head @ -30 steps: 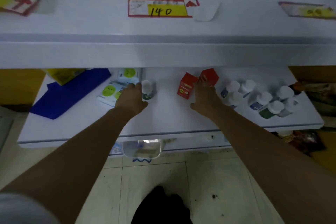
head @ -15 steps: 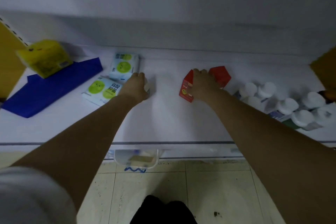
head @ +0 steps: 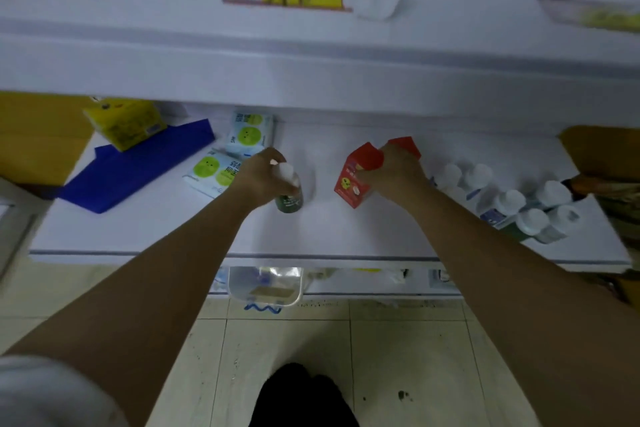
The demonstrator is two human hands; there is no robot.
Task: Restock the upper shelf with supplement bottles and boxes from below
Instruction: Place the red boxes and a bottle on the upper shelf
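Fingers of the left hand point(head: 261, 178) are now curled round the green bottle point(head: 290, 198), which shows clear below the palm. The right hand point(head: 394, 172) grips the red box point(head: 351, 182) by its top, tilted now. Both are over the middle of the white lower shelf point(head: 329, 229). White-capped bottles point(head: 509, 201) cluster at right, and the upper shelf point(head: 311, 69) is back in view.

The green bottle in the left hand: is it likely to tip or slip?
The green bottle looks tall and narrow, so it probably tips if nudged. It seems small, rigid plastic, likely light: the left hand grips it alone.
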